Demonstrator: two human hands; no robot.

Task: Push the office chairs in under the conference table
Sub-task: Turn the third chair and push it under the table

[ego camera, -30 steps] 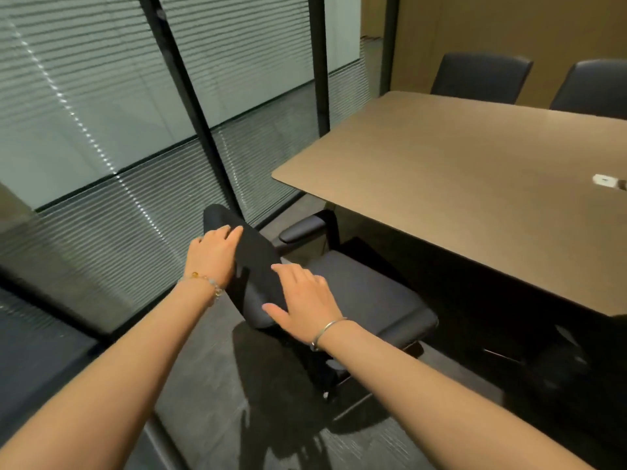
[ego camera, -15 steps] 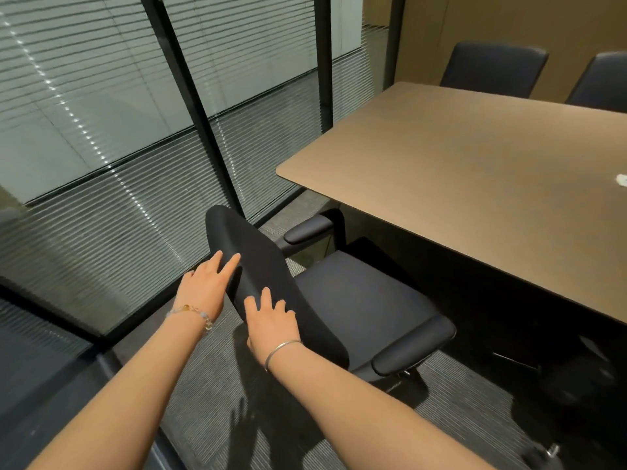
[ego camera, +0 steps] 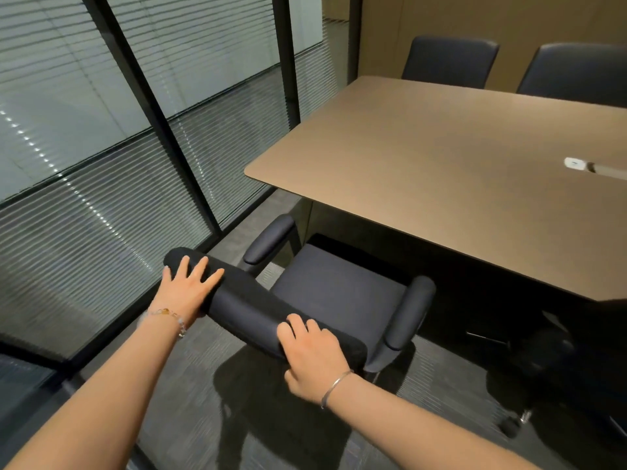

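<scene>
A black office chair [ego camera: 334, 290] with two armrests stands at the near left corner of the brown conference table [ego camera: 441, 171], its seat facing the table and its front edge just under the tabletop. My left hand [ego camera: 188, 286] lies flat with spread fingers on the left end of the backrest top. My right hand [ego camera: 314, 354] curls over the right end of the backrest top. Both wrists wear bracelets.
Two dark chairs [ego camera: 449, 61] [ego camera: 576, 71] stand tucked in at the table's far side. A glass wall with blinds and black frames [ego camera: 159, 106] runs close along the left. Another chair's wheeled base [ego camera: 529, 395] shows at lower right. A small white device [ego camera: 575, 163] lies on the table.
The chair has turned so that its seat faces the table squarely. My hands have moved apart to the two ends of the backrest top.
</scene>
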